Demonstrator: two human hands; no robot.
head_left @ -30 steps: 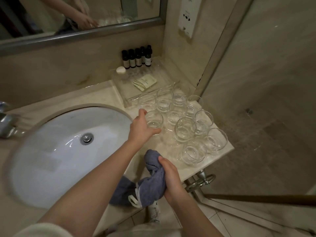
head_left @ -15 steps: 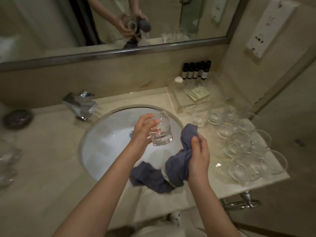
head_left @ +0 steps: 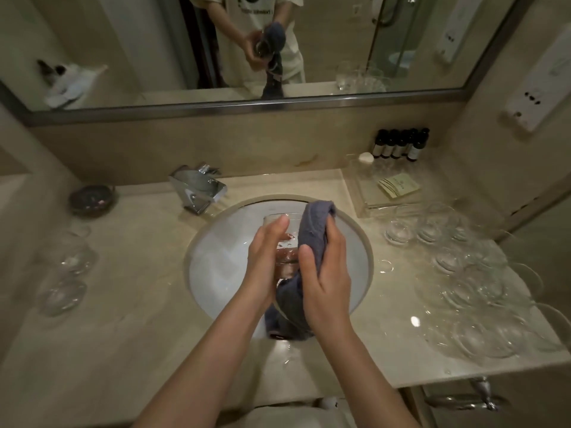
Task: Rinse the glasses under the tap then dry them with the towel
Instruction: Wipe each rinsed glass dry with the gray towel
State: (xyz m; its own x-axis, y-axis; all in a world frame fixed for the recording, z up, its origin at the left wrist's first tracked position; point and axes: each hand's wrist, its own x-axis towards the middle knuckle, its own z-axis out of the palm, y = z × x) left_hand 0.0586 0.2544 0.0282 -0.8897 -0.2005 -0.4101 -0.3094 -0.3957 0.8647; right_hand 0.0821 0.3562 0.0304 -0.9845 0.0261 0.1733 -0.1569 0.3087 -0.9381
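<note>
Two hands meet over the sink (head_left: 216,273): left hand (head_left: 265,261) fingers curl around the glass (head_left: 285,242), right hand (head_left: 324,273) fingers grip the towel (head_left: 315,230) against it.

Hotel-type bathroom, by the fittings. Beige stone vanity counter (head_left: 129,304) with an oval undermount basin (head_left: 216,264) set in its middle; chrome tap (head_left: 197,188) at the basin's far-left rim. Wide framed mirror (head_left: 123,57) runs along the back wall, a glass shower door reflected in it. At the counter's far-right corner, a row of small dark toiletry bottles (head_left: 400,145) behind a clear tray (head_left: 364,208) with a packaged amenity sachet (head_left: 398,186). Wall socket panel (head_left: 537,100) on the right wall.
</note>
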